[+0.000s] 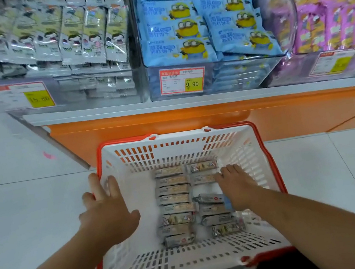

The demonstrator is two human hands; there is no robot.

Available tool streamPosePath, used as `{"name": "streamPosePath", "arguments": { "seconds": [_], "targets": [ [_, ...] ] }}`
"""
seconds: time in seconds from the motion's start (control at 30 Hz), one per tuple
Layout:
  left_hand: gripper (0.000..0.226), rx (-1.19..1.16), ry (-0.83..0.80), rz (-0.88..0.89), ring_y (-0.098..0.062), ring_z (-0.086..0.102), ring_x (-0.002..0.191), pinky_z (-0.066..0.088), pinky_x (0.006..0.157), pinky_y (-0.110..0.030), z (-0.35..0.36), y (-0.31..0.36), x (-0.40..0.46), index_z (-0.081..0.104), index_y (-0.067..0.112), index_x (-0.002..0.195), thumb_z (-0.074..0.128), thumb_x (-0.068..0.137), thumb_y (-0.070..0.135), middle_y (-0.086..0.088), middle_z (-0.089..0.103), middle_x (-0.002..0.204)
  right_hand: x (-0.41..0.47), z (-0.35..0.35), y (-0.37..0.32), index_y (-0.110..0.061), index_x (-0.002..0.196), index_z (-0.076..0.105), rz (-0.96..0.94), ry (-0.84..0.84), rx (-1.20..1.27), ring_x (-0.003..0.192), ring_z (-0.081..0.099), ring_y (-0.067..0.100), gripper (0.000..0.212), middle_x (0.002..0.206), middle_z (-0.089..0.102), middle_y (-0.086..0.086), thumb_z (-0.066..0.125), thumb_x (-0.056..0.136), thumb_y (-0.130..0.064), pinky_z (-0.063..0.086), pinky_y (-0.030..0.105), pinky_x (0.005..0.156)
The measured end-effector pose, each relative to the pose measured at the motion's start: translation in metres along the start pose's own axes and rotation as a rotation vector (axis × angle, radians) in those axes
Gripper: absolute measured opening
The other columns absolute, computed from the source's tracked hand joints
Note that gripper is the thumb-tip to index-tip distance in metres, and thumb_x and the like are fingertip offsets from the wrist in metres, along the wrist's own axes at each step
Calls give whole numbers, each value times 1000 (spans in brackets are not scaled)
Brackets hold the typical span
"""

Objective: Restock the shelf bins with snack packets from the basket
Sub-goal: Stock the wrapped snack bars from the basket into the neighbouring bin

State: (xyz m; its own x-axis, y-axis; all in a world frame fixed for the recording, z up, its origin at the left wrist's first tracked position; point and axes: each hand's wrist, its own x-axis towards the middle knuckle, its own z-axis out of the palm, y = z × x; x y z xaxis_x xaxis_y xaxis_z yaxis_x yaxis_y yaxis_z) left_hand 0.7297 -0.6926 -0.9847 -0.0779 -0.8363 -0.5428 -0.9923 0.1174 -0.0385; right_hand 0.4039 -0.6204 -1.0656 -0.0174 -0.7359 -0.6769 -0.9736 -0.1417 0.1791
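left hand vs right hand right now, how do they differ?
The left hand rests on the basket's left rim with fingers spread; the right hand reaches down inside the basket. The left hand touches no packets; the right hand's fingers lie on the right column of grey packets. Neither hand plainly grips anything. Both are bare and seen from the back.

White basket (233,146) on tiled floor (19,209)

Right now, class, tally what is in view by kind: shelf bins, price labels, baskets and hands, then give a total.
Shelf bins: 3
Price labels: 3
Basket: 1
Hands: 2, left hand and right hand
Total: 9
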Motion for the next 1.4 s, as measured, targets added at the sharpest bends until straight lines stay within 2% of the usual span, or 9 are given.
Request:
{"name": "streamPosePath", "arguments": {
  "seconds": [0.17,0.23,0.33,0.43,0.57,0.77,0.9,1.07,1.4],
  "targets": [
    [86,181,-75,0,-47,-4,154,16,120,-66,-35,9,-17,9,17,156,51,90,54,-23,-21,164,-27,-78,-9,-14,161,19,-100,109,313,146,26,32,115,156,29,10,81,75,-61,23,44,125],
    [65,165,-17,81,-43,15,152,24,120,-59,-61,19,-27,27,16,151,45,97,47,-25,7,165,-47,-116,-16,-18,162,18,-134,201,406,145,27,28,120,153,31,5,81,71,-65,25,41,124],
    [43,-345,-81,299,-14,61,104,51,95,-35,-100,42,-41,59,20,114,44,102,58,-3,65,123,-89,-168,-24,-25,158,25,-190,380,499,138,32,20,110,145,36,-2,81,71,-63,31,35,118],
    [31,-880,-158,396,-4,68,78,55,77,-33,-139,63,-66,71,23,92,63,95,52,8,75,84,-139,-211,-27,-35,153,29,-224,571,566,130,36,14,98,136,35,-10,79,73,-64,36,34,112],
    [10,-1093,-72,523,-28,75,84,58,79,-47,-183,73,-89,76,15,96,69,89,18,-8,78,89,-183,-245,-9,-43,154,26,-266,684,540,141,29,14,99,150,17,-12,78,74,-68,35,33,117],
    [13,-1019,-110,685,-37,72,84,53,80,-42,-244,72,-95,79,11,93,74,93,23,-15,77,88,-191,-274,39,-28,142,54,-359,945,402,132,42,14,60,140,47,-15,79,88,-21,42,37,110],
    [13,-1067,14,698,-26,75,79,57,81,-47,-268,82,-76,77,19,98,77,92,31,-13,77,84,-180,-293,63,-33,137,58,-279,1013,442,126,44,10,53,129,55,-17,80,89,-28,43,35,107],
    [44,-598,611,638,-8,61,113,50,101,-37,-270,93,-49,48,31,139,61,98,40,15,60,126,-145,-328,106,-28,138,55,62,1029,341,129,36,18,49,131,59,-6,76,94,-34,37,32,103],
    [72,-105,592,727,-15,26,150,25,123,-30,-243,115,-33,34,24,156,11,99,61,5,29,162,-60,-355,117,-31,138,60,45,978,437,129,42,28,45,137,64,-3,75,95,-32,44,42,103]
  ]
}}
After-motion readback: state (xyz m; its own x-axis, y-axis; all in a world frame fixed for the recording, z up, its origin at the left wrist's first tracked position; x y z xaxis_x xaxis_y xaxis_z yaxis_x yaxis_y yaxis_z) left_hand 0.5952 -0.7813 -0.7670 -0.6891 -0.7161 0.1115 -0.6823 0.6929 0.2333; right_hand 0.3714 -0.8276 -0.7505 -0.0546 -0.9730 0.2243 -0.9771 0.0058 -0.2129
